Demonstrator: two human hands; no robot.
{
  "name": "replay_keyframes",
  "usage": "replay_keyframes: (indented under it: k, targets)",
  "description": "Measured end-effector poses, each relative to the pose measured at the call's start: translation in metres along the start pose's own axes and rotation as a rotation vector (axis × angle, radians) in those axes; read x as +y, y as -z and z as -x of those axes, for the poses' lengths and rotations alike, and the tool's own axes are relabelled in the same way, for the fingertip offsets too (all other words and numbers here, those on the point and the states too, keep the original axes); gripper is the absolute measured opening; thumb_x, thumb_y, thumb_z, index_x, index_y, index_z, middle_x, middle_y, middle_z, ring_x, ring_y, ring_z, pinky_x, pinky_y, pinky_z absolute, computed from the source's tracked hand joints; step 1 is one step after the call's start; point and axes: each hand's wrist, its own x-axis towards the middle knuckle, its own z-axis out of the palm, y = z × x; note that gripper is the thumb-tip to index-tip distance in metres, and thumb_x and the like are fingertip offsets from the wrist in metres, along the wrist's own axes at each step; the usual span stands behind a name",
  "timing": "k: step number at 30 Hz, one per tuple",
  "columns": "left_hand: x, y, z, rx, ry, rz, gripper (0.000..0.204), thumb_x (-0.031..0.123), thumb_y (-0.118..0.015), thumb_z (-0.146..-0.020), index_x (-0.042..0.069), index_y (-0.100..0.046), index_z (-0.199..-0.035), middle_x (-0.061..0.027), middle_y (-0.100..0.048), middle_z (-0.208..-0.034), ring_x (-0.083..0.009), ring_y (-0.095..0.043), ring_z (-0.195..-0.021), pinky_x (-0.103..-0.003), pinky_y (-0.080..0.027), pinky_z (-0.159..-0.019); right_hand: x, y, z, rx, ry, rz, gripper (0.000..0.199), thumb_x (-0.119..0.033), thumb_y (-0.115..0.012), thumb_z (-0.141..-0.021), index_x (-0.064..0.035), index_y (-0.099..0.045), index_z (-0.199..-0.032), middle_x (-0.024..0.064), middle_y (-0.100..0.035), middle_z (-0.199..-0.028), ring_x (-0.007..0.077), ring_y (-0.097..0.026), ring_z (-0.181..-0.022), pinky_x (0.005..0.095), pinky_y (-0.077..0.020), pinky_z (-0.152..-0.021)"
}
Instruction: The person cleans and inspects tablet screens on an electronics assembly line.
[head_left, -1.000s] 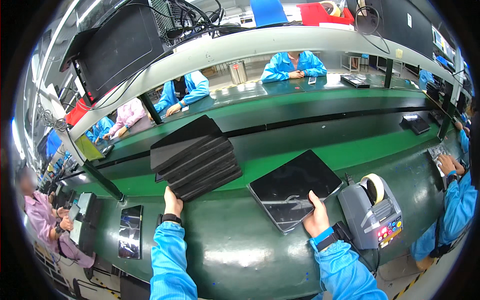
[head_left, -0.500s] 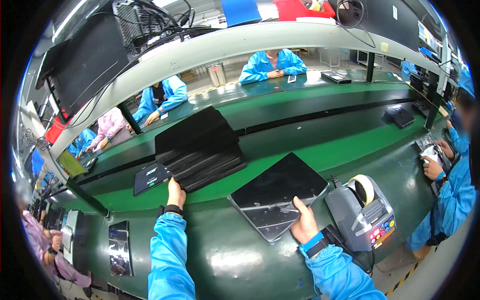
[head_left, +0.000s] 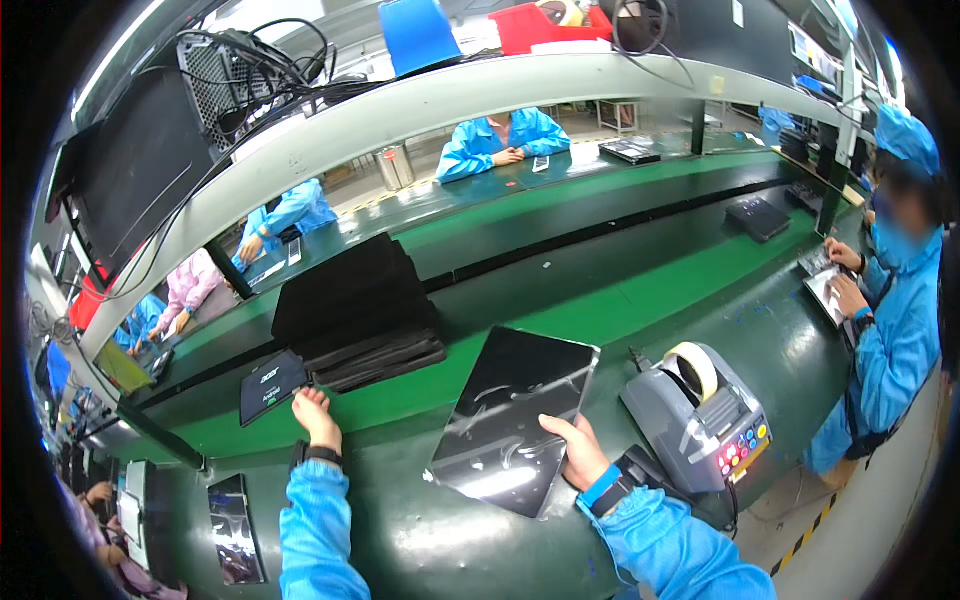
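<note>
Two forearms in bright blue fabric sleeves (head_left: 318,535) extend over a dark green, glossy workbench (head_left: 420,540). At the near left lies a narrow black, shiny rectangular device (head_left: 235,530), apart from both hands.

The right hand (head_left: 580,452) holds a flat black rectangular panel with a glossy, film-covered face (head_left: 510,415), thumb on the upper surface, fingers beneath. The panel is above the bench, left of a grey plastic tape dispenser with a pale tape roll (head_left: 700,415); the two are apart. Over the last second the panel has been turned and brought leftward, away from the dispenser.

The left hand (head_left: 318,422) is narrow, its fingers loosely curled, at the near right corner of a dark tablet with lit white and green screen markings (head_left: 272,388). Whether it grips that corner cannot be told. Earlier it was at the near corner of the tall stack of matte black, foam-like sheets (head_left: 345,300); it is now off the stack. This suggests that handling has passed from the stack to the two devices.

Farther off, a co-worker in blue (head_left: 500,150) sits beyond a pale grey shelf beam (head_left: 420,110).
</note>
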Motion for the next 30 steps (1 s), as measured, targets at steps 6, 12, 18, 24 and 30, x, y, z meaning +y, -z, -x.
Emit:
replay_keyframes:
  k: [6,12,18,24,30]
  targets:
    - [0.065,0.025,0.161,-0.51,0.263,0.054,0.023,0.022,-0.042,-0.094,0.005,-0.056,-0.097,-0.0049,-0.057,-0.076,-0.0152,-0.056,-0.065,-0.027,-0.045,-0.055,-0.009,-0.01,0.015,-0.174,-0.151,0.332,0.026,-0.011,-0.063,-0.084,-0.0002,-0.06,-0.107,0.0047,-0.066,-0.094,0.0148,-0.063,-0.082,0.0272,-0.0499,-0.075]
    - [0.077,-0.01,0.226,-0.796,-0.382,-0.899,0.029,0.025,-0.054,-0.091,-0.004,-0.057,-0.095,-0.018,-0.066,-0.081,-0.0278,-0.066,-0.075,-0.036,-0.052,-0.069,0.002,-0.004,0.03,-0.303,-0.198,0.497,0.029,-0.017,-0.063,-0.086,0.0033,-0.062,-0.106,0.0099,-0.067,-0.098,0.0166,-0.064,-0.085,0.0289,-0.0496,-0.078]
    - [0.064,0.002,0.237,-0.773,-0.18,-1.047,0.036,0.034,-0.055,-0.091,0.0,-0.061,-0.084,-0.0178,-0.064,-0.067,-0.0299,-0.067,-0.07,-0.039,-0.051,-0.067,-0.014,-0.009,0.059,-0.029,0.215,1.513,0.045,-0.041,-0.064,-0.085,0.0036,-0.059,-0.079,0.0216,-0.062,-0.07,0.033,-0.064,-0.067,0.0412,-0.0484,-0.061]
    - [0.077,0.002,0.251,-0.885,-0.263,-1.132,0.049,0.044,-0.051,-0.091,0.0,-0.06,-0.071,-0.0189,-0.062,-0.065,-0.0342,-0.064,-0.066,-0.042,-0.048,-0.063,-0.009,0.004,0.058,0.097,0.466,1.745,0.046,-0.044,-0.058,-0.088,-0.0022,-0.057,-0.068,0.0184,-0.059,-0.057,0.0389,-0.061,-0.059,0.0468,-0.0486,-0.056]
    - [0.076,0.003,0.258,-0.833,-0.226,-1.056,0.046,0.04,-0.057,-0.089,-0.001,-0.057,-0.069,-0.0146,-0.057,-0.058,-0.0245,-0.057,-0.055,-0.039,-0.043,-0.055,-0.009,0.0,0.056,0.12,0.408,1.719,0.049,-0.043,-0.057,-0.089,-0.0017,-0.055,-0.063,0.0204,-0.056,-0.057,0.0386,-0.059,-0.057,0.0454,-0.0448,-0.053]
